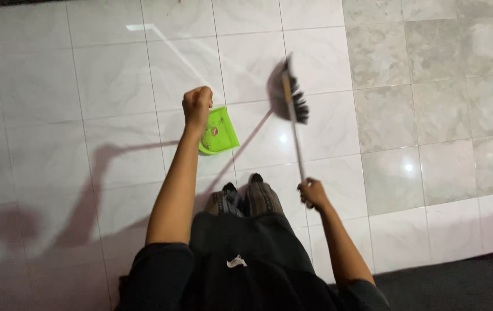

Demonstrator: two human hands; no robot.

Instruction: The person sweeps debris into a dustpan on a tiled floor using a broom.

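- We see the left hand (197, 106) raised in front of the body, its fingers curled into a fist around the handle of a bright green dustpan (219, 131).
- The dustpan hangs just below and to the right of that fist, its scoop facing us, with a small red mark on its inner face; it looks lifted above the floor, though we cannot say for sure.
- The right hand (312, 192) is closed around the thin handle of a broom (292, 98), low on the shaft and near the body.
- The shaft runs up and away from the right hand to the broom head, whose dark bristles fan out to the right over the tiles; the head is blurred.
- The broom head sits to the right of the dustpan, apart from it.
- Between the two forearms we see the person's feet in dark sandals (246, 198), side by side, below the dustpan.
- Underneath everything lies a glossy white marbled tile floor (114, 80), with greyer tiles (431, 69) to the right, and the arms' shadows fall to the left.
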